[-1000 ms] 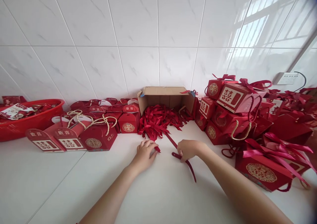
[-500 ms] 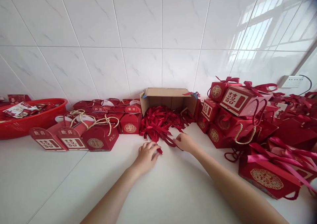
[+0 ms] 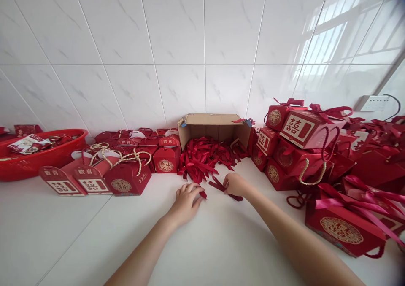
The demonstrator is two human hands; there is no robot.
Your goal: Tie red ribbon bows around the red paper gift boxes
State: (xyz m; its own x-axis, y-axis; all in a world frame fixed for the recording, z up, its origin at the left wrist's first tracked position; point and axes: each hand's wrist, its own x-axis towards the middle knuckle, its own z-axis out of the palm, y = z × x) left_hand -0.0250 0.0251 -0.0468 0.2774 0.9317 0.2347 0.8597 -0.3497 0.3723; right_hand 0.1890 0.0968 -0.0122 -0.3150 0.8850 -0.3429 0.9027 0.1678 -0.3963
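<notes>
My left hand (image 3: 186, 199) lies on the white surface with its fingers pressed down on the end of a red ribbon (image 3: 203, 194). My right hand (image 3: 234, 184) is closed on a red ribbon (image 3: 221, 186) just in front of the heap of red ribbons (image 3: 205, 157). That heap spills out of a cardboard box (image 3: 212, 126) lying on its side against the tiled wall. The two hands are close together, a short gap between them.
Red gift boxes with rope handles (image 3: 126, 174) stand in rows to the left. A red plastic basket (image 3: 41, 155) sits at far left. Ribbon-tied red boxes (image 3: 300, 128) are piled at right, one large box (image 3: 343, 227) nearest. A wall socket (image 3: 371, 102) is at far right.
My right hand went from the long ribbon up to the heap and has drawn back a little with a ribbon. My left hand stayed put on its ribbon end.
</notes>
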